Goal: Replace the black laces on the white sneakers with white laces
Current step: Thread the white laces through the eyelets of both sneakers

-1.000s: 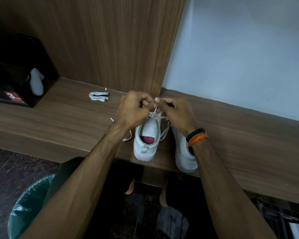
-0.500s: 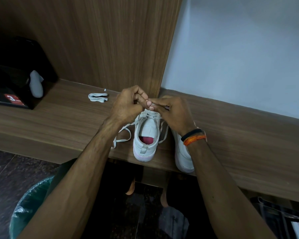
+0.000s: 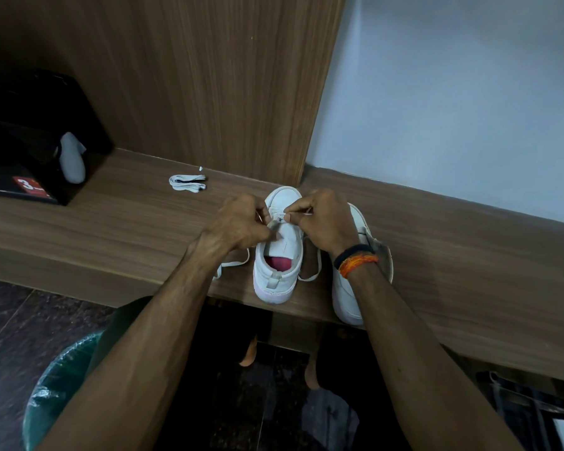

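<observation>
The white lace [image 3: 279, 222] is pinched by the left hand [image 3: 238, 224] and right hand [image 3: 328, 222] over the sneaker [image 3: 279, 252] on the table [image 3: 111, 222], its long axis running straight away between them.

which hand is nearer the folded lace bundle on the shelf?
Left. The left hand works at the sneaker, just right of and below the lace bundle; the right hand is farther right.
</observation>
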